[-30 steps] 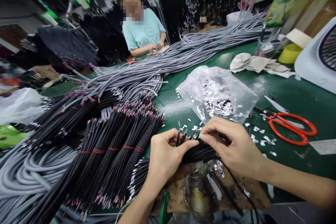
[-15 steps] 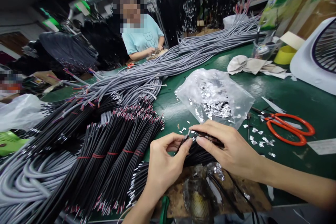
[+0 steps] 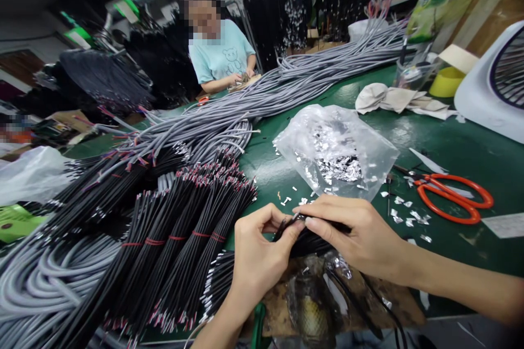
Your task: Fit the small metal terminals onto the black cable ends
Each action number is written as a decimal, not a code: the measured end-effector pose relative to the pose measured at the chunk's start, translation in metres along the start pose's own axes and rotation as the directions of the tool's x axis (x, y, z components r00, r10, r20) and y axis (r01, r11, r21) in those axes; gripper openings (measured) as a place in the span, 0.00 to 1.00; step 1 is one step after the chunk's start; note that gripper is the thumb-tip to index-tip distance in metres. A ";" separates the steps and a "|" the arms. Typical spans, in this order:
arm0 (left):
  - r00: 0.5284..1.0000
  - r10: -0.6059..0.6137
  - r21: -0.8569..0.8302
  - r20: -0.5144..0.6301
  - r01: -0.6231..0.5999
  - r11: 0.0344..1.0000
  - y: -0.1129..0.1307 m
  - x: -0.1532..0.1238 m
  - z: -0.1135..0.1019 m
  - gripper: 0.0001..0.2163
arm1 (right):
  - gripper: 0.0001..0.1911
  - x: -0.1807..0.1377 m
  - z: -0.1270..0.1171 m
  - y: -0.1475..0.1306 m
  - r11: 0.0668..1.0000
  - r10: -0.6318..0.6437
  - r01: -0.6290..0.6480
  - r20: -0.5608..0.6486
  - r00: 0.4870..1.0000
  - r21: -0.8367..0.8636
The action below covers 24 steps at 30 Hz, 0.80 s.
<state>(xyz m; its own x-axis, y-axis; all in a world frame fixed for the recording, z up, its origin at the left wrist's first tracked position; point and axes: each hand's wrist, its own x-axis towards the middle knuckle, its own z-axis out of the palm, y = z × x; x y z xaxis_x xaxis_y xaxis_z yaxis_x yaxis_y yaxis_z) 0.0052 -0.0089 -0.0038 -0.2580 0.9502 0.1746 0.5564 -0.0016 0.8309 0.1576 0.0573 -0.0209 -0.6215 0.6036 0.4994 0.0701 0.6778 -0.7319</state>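
My left hand (image 3: 262, 251) is closed, thumb and fingers pinching a thin black cable (image 3: 290, 222). Against it, my right hand (image 3: 360, 234) is closed too, its thumb and index fingertip pressed on the cable's end near my left thumb; a dark length runs back under the right palm. The fingers cover most of the joint. Just beyond the fingertips lie small silver foil pieces (image 3: 303, 200). Behind them spreads a clear plastic bag (image 3: 286, 139) heaped with more foil pieces. Below both hands is a brown board (image 3: 278, 305) carrying a plastic-wrapped object (image 3: 311, 305).
Bundles of black cables (image 3: 172, 262) with red bands lie at left, and long grey cables (image 3: 262, 98) cross the table (image 3: 409, 136). Orange-handled scissors (image 3: 454, 196) rest at right, near a white fan (image 3: 478, 92). A co-worker (image 3: 225, 54) sits across the table.
The silver piece seen between my fingertips is now hidden, and the black cable lies bent across there. Both hands stay close together in nearly the same place.
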 end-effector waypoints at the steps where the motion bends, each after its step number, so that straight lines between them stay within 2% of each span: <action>1: 1.000 -0.002 0.010 -0.011 0.002 1.000 -0.001 0.000 0.000 0.12 | 0.11 0.000 0.000 0.000 1.000 0.004 -0.004 -0.002 1.000 0.009; 7: 0.999 -0.002 0.028 -0.050 0.003 1.000 -0.004 -0.001 0.003 0.13 | 0.11 0.000 0.001 0.000 1.000 0.011 -0.011 -0.004 1.000 0.027; 10: 0.999 -0.019 -0.027 -0.031 0.019 0.999 -0.005 0.000 0.002 0.11 | 0.11 0.000 0.001 0.001 1.000 0.018 -0.018 0.009 1.000 0.017; 13: 0.992 -0.061 -0.117 0.111 0.074 0.990 -0.004 0.001 -0.003 0.06 | 0.11 0.000 -0.001 0.001 0.999 0.023 -0.024 0.022 0.999 0.022; 16: 0.966 -0.066 -0.147 0.251 0.106 0.983 -0.002 0.002 -0.008 0.08 | 0.11 0.002 -0.005 0.000 0.999 0.042 -0.042 0.005 0.999 0.032; 21: 0.925 0.006 -0.103 0.380 0.036 0.994 0.003 0.002 -0.008 0.12 | 0.09 0.005 -0.009 -0.001 0.992 0.124 -0.123 -0.016 0.992 0.027; 24: 0.916 0.000 -0.074 0.401 0.032 0.997 0.003 0.002 -0.007 0.11 | 0.07 0.006 -0.010 -0.001 0.990 0.136 -0.136 0.003 0.991 0.025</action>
<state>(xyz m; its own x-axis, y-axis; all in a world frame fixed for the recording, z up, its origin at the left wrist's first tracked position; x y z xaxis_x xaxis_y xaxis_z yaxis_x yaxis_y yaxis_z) 0.0008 -0.0093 0.0025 0.0807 0.9954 -0.0517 0.4880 0.0057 0.8728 0.1619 0.0641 -0.0122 -0.6084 0.6892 0.3935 0.1350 0.5785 -0.8044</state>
